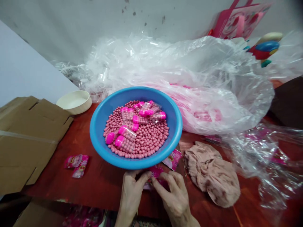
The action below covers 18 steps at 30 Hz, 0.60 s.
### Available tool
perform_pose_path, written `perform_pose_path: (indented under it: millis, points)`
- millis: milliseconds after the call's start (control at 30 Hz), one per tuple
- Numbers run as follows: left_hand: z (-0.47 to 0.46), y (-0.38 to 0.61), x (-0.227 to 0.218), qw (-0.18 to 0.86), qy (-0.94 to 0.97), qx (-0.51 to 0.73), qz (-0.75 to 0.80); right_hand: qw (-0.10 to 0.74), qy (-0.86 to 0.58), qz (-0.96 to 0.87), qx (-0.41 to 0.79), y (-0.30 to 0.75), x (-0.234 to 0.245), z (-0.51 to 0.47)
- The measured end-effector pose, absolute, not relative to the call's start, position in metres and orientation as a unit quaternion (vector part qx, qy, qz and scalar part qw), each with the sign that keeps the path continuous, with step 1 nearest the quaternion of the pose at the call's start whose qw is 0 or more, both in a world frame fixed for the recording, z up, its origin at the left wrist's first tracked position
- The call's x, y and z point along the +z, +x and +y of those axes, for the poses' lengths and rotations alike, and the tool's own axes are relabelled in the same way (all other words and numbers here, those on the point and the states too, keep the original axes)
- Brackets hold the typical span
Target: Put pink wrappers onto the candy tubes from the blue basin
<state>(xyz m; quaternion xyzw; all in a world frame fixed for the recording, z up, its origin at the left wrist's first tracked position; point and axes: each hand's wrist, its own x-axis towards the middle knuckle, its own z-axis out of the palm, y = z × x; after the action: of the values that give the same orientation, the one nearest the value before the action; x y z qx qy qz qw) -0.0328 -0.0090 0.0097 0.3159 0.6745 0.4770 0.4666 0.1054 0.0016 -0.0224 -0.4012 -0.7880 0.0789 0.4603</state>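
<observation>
Both my hands meet at the table's near edge, just below a blue basin [101, 123]. My left hand [131, 192] and my right hand [174, 197] pinch a small pink packet [156, 172] between their fingertips. The basin holds many small pink candy balls [149, 138] and several clear capsules with bright pink caps [139, 119] lying on top of them. Another pink packet [173, 158] pokes out from under the basin's rim.
Two pink packets [77, 161] lie left on the red tabletop. A flattened cardboard box [26, 138] and a cream bowl [74, 101] sit at far left. A crumpled beige cloth [213, 173] lies right. Large clear plastic bags [201, 78] fill the back.
</observation>
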Motion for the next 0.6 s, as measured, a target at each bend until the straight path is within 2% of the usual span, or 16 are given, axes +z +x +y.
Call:
perform_pose_path:
  millis: [200,333,600]
  points:
    - [-0.011,-0.022,0.003,0.537,0.189,0.553,0.609,0.455,-0.509,-0.693,0.231,0.104,-0.018,-0.007]
    - [-0.013,-0.014,0.005,0.576,0.155,0.566,0.570,0.422,-0.514,-0.665,0.341,0.098,-0.014,-0.010]
    - [-0.020,-0.011,0.019,0.603,0.097,0.584,0.535,0.432,-0.425,-0.716,0.348,0.109,-0.003,-0.010]
